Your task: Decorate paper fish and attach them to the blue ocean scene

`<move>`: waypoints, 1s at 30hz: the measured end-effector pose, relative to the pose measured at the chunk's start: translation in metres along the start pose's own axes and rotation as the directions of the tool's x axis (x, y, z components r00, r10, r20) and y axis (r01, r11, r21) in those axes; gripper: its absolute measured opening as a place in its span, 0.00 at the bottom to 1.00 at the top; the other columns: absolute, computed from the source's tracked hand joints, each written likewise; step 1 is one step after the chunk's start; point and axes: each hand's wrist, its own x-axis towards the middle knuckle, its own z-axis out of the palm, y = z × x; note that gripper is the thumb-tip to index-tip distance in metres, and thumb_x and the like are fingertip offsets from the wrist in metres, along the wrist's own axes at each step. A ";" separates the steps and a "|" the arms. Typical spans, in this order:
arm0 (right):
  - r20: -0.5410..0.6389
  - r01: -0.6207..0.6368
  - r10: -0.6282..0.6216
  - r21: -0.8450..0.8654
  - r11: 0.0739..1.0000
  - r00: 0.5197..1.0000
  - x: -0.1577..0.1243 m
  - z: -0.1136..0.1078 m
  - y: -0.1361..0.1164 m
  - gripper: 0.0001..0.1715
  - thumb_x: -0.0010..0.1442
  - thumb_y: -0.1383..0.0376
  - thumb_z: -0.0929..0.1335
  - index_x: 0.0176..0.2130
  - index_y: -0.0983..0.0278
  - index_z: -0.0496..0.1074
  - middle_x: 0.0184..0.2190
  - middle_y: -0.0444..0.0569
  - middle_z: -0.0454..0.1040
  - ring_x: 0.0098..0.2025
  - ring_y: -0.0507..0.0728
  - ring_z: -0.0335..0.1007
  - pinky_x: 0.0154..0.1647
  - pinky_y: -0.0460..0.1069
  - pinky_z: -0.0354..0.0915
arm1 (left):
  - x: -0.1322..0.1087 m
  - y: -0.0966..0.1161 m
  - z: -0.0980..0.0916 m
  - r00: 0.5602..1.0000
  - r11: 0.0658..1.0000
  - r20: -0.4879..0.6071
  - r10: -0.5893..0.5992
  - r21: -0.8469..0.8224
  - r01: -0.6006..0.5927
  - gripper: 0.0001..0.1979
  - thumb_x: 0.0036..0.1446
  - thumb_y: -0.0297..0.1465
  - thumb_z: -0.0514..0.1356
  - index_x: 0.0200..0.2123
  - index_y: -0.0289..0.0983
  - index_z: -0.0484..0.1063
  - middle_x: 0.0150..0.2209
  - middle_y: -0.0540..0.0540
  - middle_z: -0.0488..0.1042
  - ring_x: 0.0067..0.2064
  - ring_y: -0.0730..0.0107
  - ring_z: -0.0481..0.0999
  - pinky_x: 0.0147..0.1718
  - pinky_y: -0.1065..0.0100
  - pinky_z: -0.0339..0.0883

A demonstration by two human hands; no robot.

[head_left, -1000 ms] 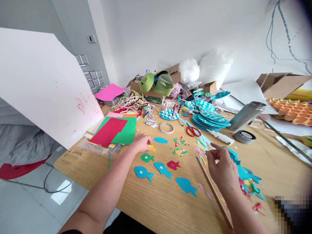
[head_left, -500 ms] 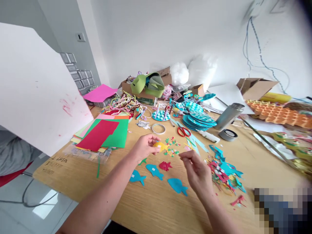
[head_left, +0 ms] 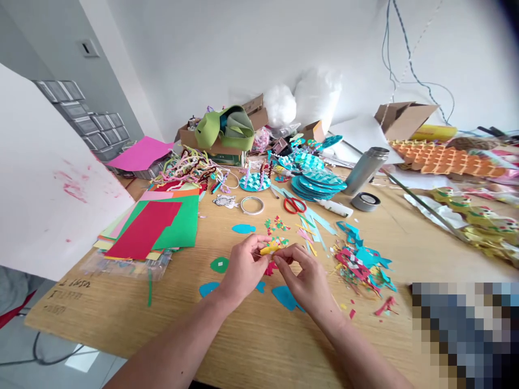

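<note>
My left hand is closed on a small yellow paper fish, held just above the table. My right hand meets it from the right, thumb and forefinger pinched at the fish's near edge; what lies between those fingertips is too small to make out. Beneath and around the hands lie blue paper fish, a red paper fish partly covered by my fingers, and a green paper fish bearing a small white square. Farther back, another blue paper fish lies flat. Tiny coloured paper bits are scattered behind the yellow fish.
Red-handled scissors, a tape roll and a white glue bottle lie behind the hands. Coloured sheets are stacked left, paper scraps heaped right. A steel flask stands beside blue discs.
My right hand has come left to the yellow fish, which is now tilted more edge-on. My left hand has come nearer, uncovering a blue fish behind it. The view has shifted right.
</note>
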 end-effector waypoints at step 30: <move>0.018 -0.073 0.074 -0.050 0.996 0.997 -0.005 0.004 -0.004 0.10 0.62 0.65 0.64 0.32 0.63 0.74 0.23 0.44 0.73 0.24 0.51 0.66 0.27 0.45 0.60 | 0.005 0.003 -0.003 0.941 0.823 -0.013 -0.337 -0.489 0.288 0.15 0.36 0.30 0.71 0.28 0.31 0.70 0.25 0.48 0.77 0.25 0.73 0.76 0.26 0.73 0.72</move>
